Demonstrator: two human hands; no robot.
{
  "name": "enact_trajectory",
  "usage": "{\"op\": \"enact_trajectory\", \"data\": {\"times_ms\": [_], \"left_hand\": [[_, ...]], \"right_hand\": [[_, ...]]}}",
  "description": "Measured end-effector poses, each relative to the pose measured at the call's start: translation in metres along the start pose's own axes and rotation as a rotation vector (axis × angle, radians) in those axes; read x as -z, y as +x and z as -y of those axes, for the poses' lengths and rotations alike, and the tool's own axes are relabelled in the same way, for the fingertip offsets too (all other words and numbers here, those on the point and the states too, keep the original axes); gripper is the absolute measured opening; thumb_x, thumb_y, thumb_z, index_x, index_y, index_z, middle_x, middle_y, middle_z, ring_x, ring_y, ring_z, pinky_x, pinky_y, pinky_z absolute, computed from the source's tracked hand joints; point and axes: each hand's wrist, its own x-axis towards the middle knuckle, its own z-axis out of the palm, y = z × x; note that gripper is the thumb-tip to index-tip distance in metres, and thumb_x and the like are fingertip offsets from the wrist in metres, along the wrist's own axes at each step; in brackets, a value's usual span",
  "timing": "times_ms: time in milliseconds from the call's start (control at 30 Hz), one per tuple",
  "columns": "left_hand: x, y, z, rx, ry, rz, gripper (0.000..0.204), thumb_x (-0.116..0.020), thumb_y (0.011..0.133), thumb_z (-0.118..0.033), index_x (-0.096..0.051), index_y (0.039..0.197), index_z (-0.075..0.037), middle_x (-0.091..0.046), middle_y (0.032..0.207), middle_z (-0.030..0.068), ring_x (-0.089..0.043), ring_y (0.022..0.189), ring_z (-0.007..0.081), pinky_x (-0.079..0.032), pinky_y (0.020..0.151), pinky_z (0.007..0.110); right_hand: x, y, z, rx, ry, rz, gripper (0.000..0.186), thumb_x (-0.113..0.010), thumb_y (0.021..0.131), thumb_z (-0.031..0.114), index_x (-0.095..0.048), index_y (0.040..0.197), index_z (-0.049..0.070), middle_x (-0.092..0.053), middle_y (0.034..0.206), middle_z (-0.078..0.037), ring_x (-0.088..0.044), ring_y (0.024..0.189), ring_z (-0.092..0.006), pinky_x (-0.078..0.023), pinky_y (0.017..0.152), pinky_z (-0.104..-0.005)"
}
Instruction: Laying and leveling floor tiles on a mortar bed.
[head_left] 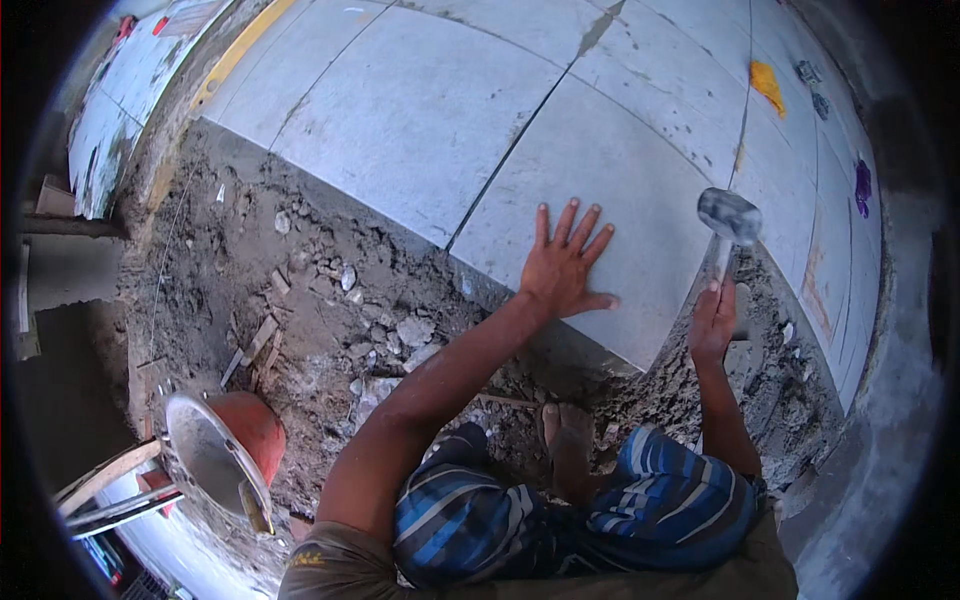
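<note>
At eight o'clock, a red bucket (258, 425) with a pale, smeared inside stands at the edge of the mortar bed (245, 225). At between ten and eleven, a yellow straightedge (240, 55) lies beside the tiles. At seven, a brown sleeve (340, 560) bears a small yellow mark, too small to read. Rubble (410, 330) lies on the bed toward nine. Just off centre, toward two, the left hand (562, 272) presses flat, fingers spread wide, gripping nothing. Beneath it, toward one, is the large grey tile (645, 240), one edge along the bed. At three, the right hand (713, 325) is closed around the handle of a grey-headed mallet (730, 217), its head slightly blurred near the tile's right corner. At two lies a yellow cloth (767, 88). No legible label is noted.
</note>
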Motion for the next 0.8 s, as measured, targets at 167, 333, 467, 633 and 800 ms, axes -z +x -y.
{"op": "enact_trajectory", "data": {"times_ms": [167,333,467,633,800], "left_hand": [[0.001,0.001,0.002,-0.028,0.01,-0.013,0.114,-0.045,0.077,-0.092,-0.029,0.162,-0.017,-0.021,0.169,0.0132,-0.012,0.156,0.0393,-0.005,0.12,0.071],[0.003,0.002,0.002,-0.027,0.014,0.006,0.117,-0.045,0.076,-0.093,-0.029,0.162,-0.017,-0.019,0.169,0.0131,-0.011,0.157,0.0388,-0.005,0.12,0.07],[0.003,0.004,0.002,-0.021,0.041,0.006,0.118,-0.045,0.074,-0.094,-0.028,0.162,-0.018,-0.018,0.17,0.0132,-0.011,0.157,0.0386,-0.005,0.121,0.069],[0.002,0.003,-0.001,-0.013,0.027,0.039,0.117,-0.045,0.075,-0.093,-0.027,0.163,-0.018,-0.017,0.17,0.0127,-0.007,0.158,0.0372,-0.001,0.121,0.068],[0.003,0.005,-0.001,-0.008,0.027,0.033,0.118,-0.045,0.075,-0.094,-0.027,0.163,-0.018,-0.017,0.17,0.0127,-0.007,0.158,0.0367,-0.001,0.122,0.068]], "right_hand": [[-0.012,-0.003,-0.003,0.108,-0.512,0.082,0.038,-0.048,0.109,0.028,-0.055,0.137,0.003,-0.072,0.102,-0.012,-0.067,0.087,-0.0228,-0.052,0.077,-0.0358],[-0.015,-0.003,0.015,0.291,-0.482,0.143,0.039,-0.049,0.11,0.027,-0.055,0.14,0.003,-0.072,0.106,-0.017,-0.067,0.092,-0.0195,-0.052,0.082,-0.0345],[-0.02,0.001,0.029,0.177,-0.104,-0.001,0.041,-0.048,0.109,0.031,-0.056,0.139,0.003,-0.071,0.107,-0.021,-0.071,0.095,-0.0254,-0.053,0.083,-0.0355],[-0.03,0.004,0.026,0.153,-0.434,0.198,0.042,-0.049,0.109,0.031,-0.054,0.14,0.004,-0.071,0.106,-0.025,-0.072,0.094,-0.0315,-0.055,0.083,-0.0392],[-0.035,0.009,0.018,-0.004,-0.168,-0.088,0.042,-0.048,0.109,0.031,-0.053,0.138,0.002,-0.071,0.102,-0.025,-0.072,0.093,-0.0401,-0.055,0.08,-0.0454]]}}
